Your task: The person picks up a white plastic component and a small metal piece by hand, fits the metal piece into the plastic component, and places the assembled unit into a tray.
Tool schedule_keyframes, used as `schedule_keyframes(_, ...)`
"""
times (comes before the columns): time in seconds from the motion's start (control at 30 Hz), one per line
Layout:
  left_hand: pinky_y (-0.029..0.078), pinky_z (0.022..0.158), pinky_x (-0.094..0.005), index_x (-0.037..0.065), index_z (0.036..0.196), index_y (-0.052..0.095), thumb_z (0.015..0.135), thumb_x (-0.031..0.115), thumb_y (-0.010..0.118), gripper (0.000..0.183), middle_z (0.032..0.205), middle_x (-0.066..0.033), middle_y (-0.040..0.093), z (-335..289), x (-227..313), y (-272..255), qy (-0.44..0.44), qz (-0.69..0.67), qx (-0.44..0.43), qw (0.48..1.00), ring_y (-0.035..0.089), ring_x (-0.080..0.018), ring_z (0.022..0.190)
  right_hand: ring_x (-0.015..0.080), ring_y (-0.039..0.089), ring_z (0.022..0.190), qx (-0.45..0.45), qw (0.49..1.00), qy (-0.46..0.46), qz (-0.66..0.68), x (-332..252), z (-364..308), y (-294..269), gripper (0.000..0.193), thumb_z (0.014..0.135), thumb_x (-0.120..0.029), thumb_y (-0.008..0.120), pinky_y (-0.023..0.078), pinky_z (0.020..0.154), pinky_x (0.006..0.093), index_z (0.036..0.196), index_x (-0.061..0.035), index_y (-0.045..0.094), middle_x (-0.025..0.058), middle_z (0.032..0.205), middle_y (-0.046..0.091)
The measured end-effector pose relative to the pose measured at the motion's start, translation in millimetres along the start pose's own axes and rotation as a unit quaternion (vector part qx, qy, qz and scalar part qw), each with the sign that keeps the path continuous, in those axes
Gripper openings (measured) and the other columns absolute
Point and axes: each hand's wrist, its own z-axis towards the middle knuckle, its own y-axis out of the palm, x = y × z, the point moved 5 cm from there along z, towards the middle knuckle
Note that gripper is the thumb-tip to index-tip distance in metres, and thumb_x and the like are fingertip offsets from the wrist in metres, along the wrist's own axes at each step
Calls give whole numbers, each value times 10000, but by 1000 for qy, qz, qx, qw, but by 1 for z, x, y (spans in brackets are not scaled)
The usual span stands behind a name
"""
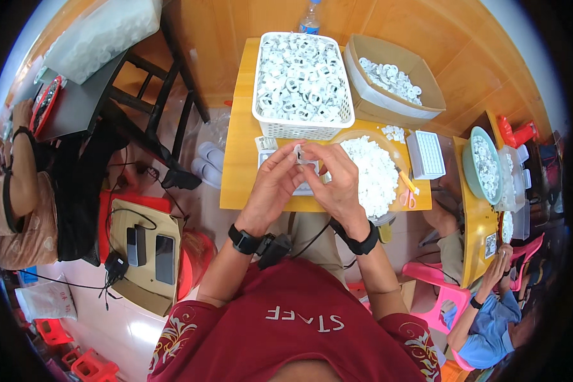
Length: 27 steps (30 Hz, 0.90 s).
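Observation:
Over the near edge of the wooden table (pixel 234 181), my left hand (pixel 268 190) and my right hand (pixel 339 184) come together with fingertips pinched. Between them is a small white plastic part (pixel 298 153) with a dark spot, partly hidden by the fingers. Beneath and behind the hands lies a white tray (pixel 267 144), mostly covered from sight. Just right of my right hand, a round tray (pixel 398 148) bears a heap of small white pieces (pixel 370 175). A white basket (pixel 299 130) full of white ring-shaped parts stands beyond the hands.
An open cardboard box (pixel 395 109) with white rings, a white gridded tray (pixel 426 155), a yellow-handled cutter (pixel 406 181) and pink scissors (pixel 409 199) are on the table. Rightward, another person works beside a green basin (pixel 482 167). Someone else sits at the left by a dark table (pixel 83 105).

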Motion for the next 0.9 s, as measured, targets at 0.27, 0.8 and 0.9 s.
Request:
schedule_keyframes(0.27, 447, 865, -281, -11, 1232, 400, 906, 194, 462, 391, 1124, -86, 510, -11, -5, -4, -47, -87, -71, 992, 527, -144, 979, 169, 558, 771, -46, 990, 117, 57, -4, -6, -5, 371, 627, -5, 683, 459, 557, 258, 988, -58, 612, 63, 924, 544)
schedule_keyframes(0.8, 461, 778, -295, 41, 1154, 437, 880, 230, 527, 345, 1050, -155, 523, -53, 18, -73, 4, -63, 17, 998, 530, -186, 877, 170, 544, 704, -42, 966, 241, 80, 22, -47, -2, 280, 657, -6, 677, 434, 542, 253, 932, -33, 626, 65, 844, 542)
schedule_keyframes(0.9, 463, 781, -302, 34, 1150, 439, 887, 200, 514, 320, 1052, -186, 520, -66, 29, -100, 39, -124, 21, 991, 543, -208, 867, 189, 548, 654, -62, 968, 242, 21, 42, -64, 11, 218, 683, -8, 656, 433, 558, 279, 898, -23, 627, 83, 780, 555)
